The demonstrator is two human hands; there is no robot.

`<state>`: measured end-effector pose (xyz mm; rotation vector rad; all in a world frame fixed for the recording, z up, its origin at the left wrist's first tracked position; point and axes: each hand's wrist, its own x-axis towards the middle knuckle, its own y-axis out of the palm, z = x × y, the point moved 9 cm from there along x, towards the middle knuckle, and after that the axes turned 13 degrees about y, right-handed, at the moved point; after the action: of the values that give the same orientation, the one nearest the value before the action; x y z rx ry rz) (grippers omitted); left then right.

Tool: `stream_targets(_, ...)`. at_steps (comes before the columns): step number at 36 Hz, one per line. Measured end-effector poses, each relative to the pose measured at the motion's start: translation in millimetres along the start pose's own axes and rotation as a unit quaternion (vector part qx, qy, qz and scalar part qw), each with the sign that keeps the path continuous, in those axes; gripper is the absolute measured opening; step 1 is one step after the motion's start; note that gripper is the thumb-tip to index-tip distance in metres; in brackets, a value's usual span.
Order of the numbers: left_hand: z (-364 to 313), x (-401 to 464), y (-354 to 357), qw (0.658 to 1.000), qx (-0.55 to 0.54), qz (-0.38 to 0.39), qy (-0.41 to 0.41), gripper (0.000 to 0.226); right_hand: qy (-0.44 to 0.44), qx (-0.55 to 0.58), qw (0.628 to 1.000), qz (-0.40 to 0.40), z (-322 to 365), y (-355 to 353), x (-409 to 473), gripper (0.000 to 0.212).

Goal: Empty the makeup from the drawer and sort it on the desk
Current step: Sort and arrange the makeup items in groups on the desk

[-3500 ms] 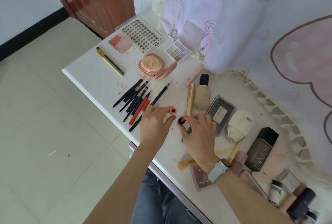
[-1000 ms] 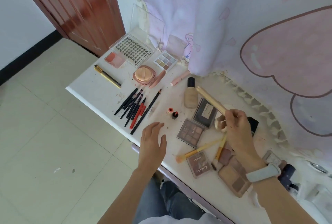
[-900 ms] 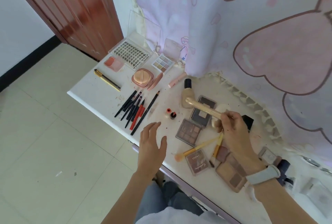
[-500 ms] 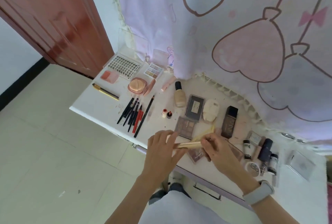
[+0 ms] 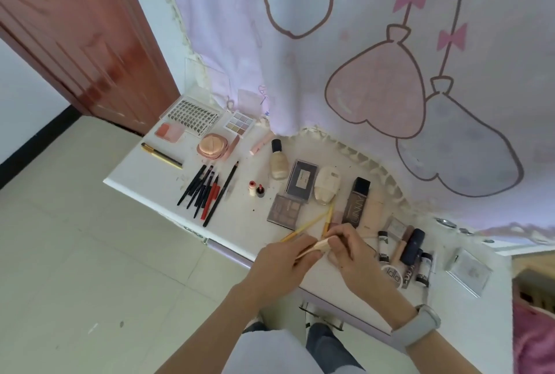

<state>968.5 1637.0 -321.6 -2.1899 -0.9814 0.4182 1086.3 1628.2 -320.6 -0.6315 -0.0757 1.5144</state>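
Both hands meet over the front edge of the white desk (image 5: 144, 172). My left hand (image 5: 280, 264) and my right hand (image 5: 350, 250) together grip a slim gold tube (image 5: 315, 246), each closed on one end. Behind the hands lie two yellow brushes (image 5: 303, 226), partly hidden. A row of black and red pencils (image 5: 207, 190) lies to the left. Two small lipsticks (image 5: 256, 189), a brown eyeshadow palette (image 5: 285, 211), a foundation bottle (image 5: 277, 163) and a dark foundation box (image 5: 357, 202) sit across the middle.
A lash tray (image 5: 192, 115), pink blush (image 5: 169, 132), round puff compact (image 5: 211, 145) and pastel palette (image 5: 238, 124) fill the far left corner. Small tubes and jars (image 5: 405, 256) crowd the right. A pink curtain (image 5: 360, 58) hangs behind; a red door (image 5: 75, 31) stands left.
My right hand carried the gold tube from above the desk down to the front edge, and my left hand closed on its other end. The camera view tilted up.
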Motion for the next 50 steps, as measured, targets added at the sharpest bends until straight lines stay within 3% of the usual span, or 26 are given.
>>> stream_targets(2,-1.1,4.2,1.7,0.999,-0.027,-0.011,-0.026,0.03,-0.025,0.002,0.999,0.021,0.4,-5.2,3.3,0.005)
stream_targets(10,-10.2,15.2,18.6,0.989,0.012,-0.05,-0.141,0.027,-0.027,-0.012,0.983,0.181,-17.8,-24.0,20.2,0.014)
stream_targets(12,-13.9,13.6,22.1,0.987,0.035,-0.053,-0.151,0.028,0.007,-0.014,0.977,0.212,-19.4,-24.8,22.3,0.009)
stream_targets(14,-19.3,10.5,26.1,0.986,0.043,-0.051,-0.153,0.028,0.065,-0.025,0.97,0.231,-25.9,-19.5,23.5,0.023)
stream_targets(16,-23.9,6.8,29.8,0.986,0.045,-0.048,-0.154,0.028,0.065,-0.084,0.972,0.209,-24.8,-17.9,24.1,0.032)
stream_targets(19,-23.9,-0.1,29.9,0.985,0.006,-0.068,-0.161,0.025,0.021,-0.105,0.979,0.173,-14.1,-16.5,24.1,0.021)
stream_targets(22,-20.0,-7.1,25.6,0.979,-0.069,-0.097,-0.163,0.024,-0.021,-0.09,0.975,0.203,-10.4,-7.8,21.6,0.012)
stream_targets(27,-3.7,-22.7,22.2,0.968,-0.132,-0.112,-0.182,0.03,-0.088,-0.105,0.958,0.25,-8.1,3.4,16.9,0.037)
stream_targets(30,2.9,-26.4,21.6,0.97,-0.109,-0.094,-0.197,0.027,-0.087,-0.084,0.958,0.26,-7.2,9.3,14.6,0.039)
stream_targets(33,7.1,-29.6,15.7,0.971,-0.069,-0.097,-0.206,0.027,-0.084,-0.157,0.95,0.255,-3.5,17.3,12.9,0.018)
stream_targets(36,13.2,-34.7,17.3,0.971,-0.046,-0.083,-0.218,0.023,-0.016,-0.179,0.952,0.248,-12.5,22.8,16.8,0.047)
stream_targets(38,17.2,-36.1,20.8,0.971,-0.056,-0.075,-0.219,0.024,0.028,-0.174,0.956,0.235,-19.5,23.4,21.3,0.041)
stream_targets(42,32.0,-41.9,23.4,0.958,-0.13,-0.096,-0.236,0.012,0.028,-0.176,0.95,0.255,-15.3,29.8,21.1,0.01)
stream_targets(50,52.6,-40.3,2.8,0.969,-0.079,-0.1,-0.212,0.028,0.014,-0.18,0.945,0.273,5.7,42.7,25.9,0.018)
